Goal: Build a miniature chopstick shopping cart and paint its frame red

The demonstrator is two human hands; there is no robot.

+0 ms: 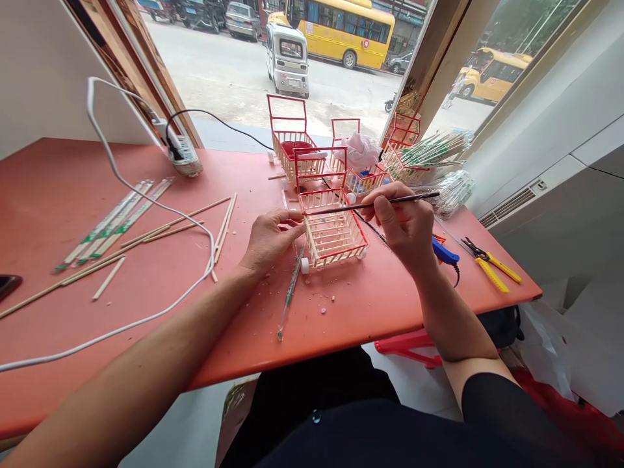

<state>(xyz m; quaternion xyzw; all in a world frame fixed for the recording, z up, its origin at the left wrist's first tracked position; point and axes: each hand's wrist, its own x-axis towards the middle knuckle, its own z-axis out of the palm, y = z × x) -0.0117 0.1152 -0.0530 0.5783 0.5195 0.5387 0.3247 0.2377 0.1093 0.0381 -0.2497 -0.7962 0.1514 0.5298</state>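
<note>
A small model shopping cart (331, 227) of pale sticks with a red frame stands on the red table (160, 286) in front of me. My left hand (270, 239) rests at the cart's left side, fingers curled against its rim. My right hand (404, 224) pinches a thin dark brush or stick (370, 205), which lies across the top of the cart and points left. A wrapped chopstick (291, 292) lies just below my left hand.
Several finished model carts (292, 140) stand at the back by the window. Wrapped chopsticks (114, 221) and bare sticks lie at the left. A white cable (146, 195) runs to a power strip (182, 153). Yellow pliers (492, 263) and a blue tool (444, 252) lie at the right edge.
</note>
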